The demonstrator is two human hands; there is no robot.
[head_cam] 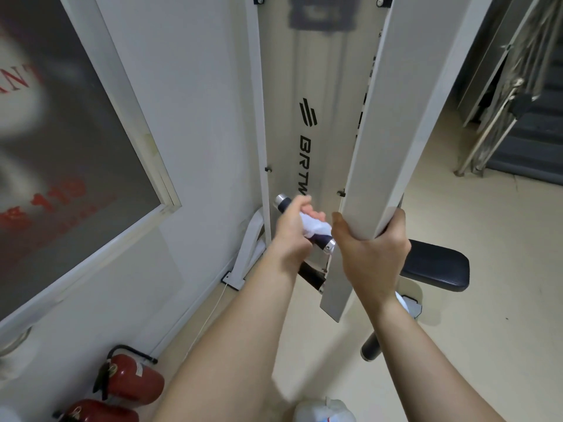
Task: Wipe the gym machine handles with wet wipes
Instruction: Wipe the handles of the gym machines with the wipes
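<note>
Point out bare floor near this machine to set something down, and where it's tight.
Bare floor lies right of the seat pad. A narrower strip runs between the fire extinguishers and the left forearm. Crowded around the handle, where the left hand with the wipe, the right hand and the white arm meet.

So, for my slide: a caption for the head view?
Left hand wraps a wet wipe round the handle; right hand grips the white arm.

Left hand (291, 231) wraps white wet wipe (315, 227) around dark machine handle (304, 222). Right hand (373, 252) grips white machine arm (396, 123). Black seat pad (435, 266) behind; red fire extinguishers (131, 382) on floor by wall.
</note>
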